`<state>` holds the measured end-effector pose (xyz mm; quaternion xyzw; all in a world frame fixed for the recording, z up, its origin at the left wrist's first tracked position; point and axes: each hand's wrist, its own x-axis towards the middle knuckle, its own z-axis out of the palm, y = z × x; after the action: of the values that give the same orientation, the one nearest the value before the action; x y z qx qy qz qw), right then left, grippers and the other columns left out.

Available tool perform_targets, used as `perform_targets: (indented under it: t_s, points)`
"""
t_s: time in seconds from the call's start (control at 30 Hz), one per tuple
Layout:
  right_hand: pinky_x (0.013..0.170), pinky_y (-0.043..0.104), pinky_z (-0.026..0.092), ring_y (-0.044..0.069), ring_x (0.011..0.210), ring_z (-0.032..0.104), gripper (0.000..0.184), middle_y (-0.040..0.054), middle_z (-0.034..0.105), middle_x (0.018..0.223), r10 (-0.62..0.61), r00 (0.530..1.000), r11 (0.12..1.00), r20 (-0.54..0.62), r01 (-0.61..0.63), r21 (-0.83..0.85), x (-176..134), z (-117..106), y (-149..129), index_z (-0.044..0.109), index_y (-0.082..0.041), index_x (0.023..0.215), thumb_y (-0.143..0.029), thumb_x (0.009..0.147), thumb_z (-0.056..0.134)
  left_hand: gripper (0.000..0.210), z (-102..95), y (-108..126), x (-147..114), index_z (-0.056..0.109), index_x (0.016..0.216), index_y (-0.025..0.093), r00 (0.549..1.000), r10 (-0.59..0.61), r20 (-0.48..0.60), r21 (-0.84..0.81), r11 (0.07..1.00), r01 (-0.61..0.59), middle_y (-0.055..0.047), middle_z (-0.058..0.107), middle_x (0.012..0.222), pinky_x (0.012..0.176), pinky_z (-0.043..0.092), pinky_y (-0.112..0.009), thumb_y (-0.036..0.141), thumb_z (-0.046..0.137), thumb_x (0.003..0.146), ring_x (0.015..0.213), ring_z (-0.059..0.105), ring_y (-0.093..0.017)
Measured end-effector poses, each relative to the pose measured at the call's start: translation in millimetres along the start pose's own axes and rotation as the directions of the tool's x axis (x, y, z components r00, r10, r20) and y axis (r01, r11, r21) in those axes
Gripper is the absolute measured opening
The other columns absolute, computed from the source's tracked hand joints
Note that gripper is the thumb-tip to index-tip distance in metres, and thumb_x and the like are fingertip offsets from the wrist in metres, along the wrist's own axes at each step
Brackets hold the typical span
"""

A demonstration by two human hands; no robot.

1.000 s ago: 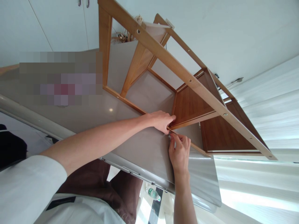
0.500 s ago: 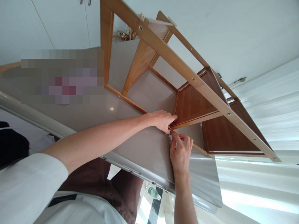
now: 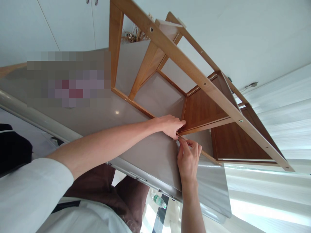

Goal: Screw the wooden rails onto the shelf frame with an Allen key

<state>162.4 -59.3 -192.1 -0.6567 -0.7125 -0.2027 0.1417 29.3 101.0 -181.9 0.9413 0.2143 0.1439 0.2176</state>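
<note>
A wooden shelf unit (image 3: 178, 61) with slatted sides and brown boards lies on its side on a grey tabletop (image 3: 136, 147). My left hand (image 3: 171, 125) is closed around its lower rail, beside the joint with a brown shelf board (image 3: 204, 110). Just to the right, my right hand (image 3: 189, 157) pinches with thumb and fingertips against the outer face of that same rail. A small dark, metallic-looking bit shows at those fingertips, too small to name. Both hands almost touch each other.
A pixelated patch (image 3: 73, 81) covers something on the tabletop's left. Dried plants (image 3: 134, 35) show behind the shelf unit, and a white curtain (image 3: 272, 187) hangs at the right. Below the table edge, a plastic bottle (image 3: 158, 200) is visible near the floor.
The view has shifted slightly, so the shelf unit appears a little further right. Both hands keep their places on the rail, with hardly any visible movement of the right fingers.
</note>
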Motion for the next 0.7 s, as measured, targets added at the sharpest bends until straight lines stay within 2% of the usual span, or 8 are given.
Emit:
perform_targets:
  t_s: [0.33,0.53,0.7]
  points:
    - [0.089,0.04,0.043,0.022,0.093,0.049,0.026,0.0111,0.055,0.101,0.013,0.999,0.998,-0.04,-0.01,0.055,-0.4,5.4,3.6,0.071,-0.02,0.109,-0.022,0.098,0.047,0.05,-1.2,1.1,-1.4,0.052,0.11,0.021,1.0,-0.001,-0.003,-0.004,1.0,0.001,-0.007,0.072,0.092,0.055,0.044,-0.032,0.048,0.065,0.069,0.077,0.069,-0.027]
    - [0.088,0.04,0.043,0.021,0.09,0.052,0.025,0.0087,0.061,0.096,0.081,0.995,0.989,-0.05,-0.074,0.128,-0.8,6.5,5.4,0.069,-0.022,0.109,-0.027,0.099,0.047,0.049,-3.2,2.9,-2.4,0.053,0.109,0.021,1.0,-0.019,0.013,-0.01,1.0,0.019,-0.008,0.073,0.094,0.063,0.047,-0.034,0.045,0.067,0.069,0.083,0.069,-0.028]
    - [0.088,0.037,0.044,0.022,0.094,0.056,0.019,0.0072,0.068,0.096,0.138,0.99,0.967,-0.02,-0.13,0.217,-1.5,7.9,7.0,0.067,-0.02,0.098,-0.028,0.097,0.05,0.049,-3.3,3.2,-2.5,0.053,0.11,0.021,1.0,-0.02,0.013,-0.002,1.0,0.02,-0.008,0.073,0.095,0.064,0.048,-0.033,0.043,0.068,0.069,0.084,0.069,-0.028]
